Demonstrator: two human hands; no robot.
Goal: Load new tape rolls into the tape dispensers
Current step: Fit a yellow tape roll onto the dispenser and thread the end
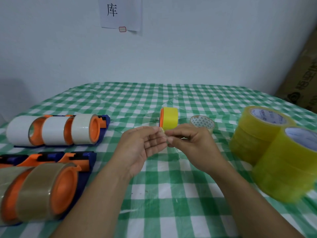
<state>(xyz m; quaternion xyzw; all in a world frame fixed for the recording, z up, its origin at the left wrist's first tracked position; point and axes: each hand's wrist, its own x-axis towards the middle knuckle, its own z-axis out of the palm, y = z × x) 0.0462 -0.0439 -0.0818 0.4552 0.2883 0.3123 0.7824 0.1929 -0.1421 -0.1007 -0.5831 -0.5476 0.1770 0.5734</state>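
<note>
Much here is hard to read. My left hand [142, 148] lies palm-up with its fingers loosely bent, their tips meeting a thin, nearly see-through tape end [162, 131]; I cannot tell whether it grips it. My right hand [190, 143] pinches that tape end between thumb and fingertips. The strip leads back to the yellow tape roll [169, 120], which stands on edge on an orange hub just beyond my hands – the rest of its dispenser is hidden.

A small clear roll [202, 121] sits partly behind my right hand. At right, stacked yellow rolls [267, 140] are blurred and their core labels unreadable. At left are a row of dispensers with white tape [56, 130] and a nearer row with brown tape [39, 191], cut off by the frame edge.

A paper sheet [120, 12] on the wall shows the character "库". Print on the cardboard box [301, 74] is illegible.

The worktop [171, 194] wears a green-and-white checked cloth – the wall behind it is plain white.
</note>
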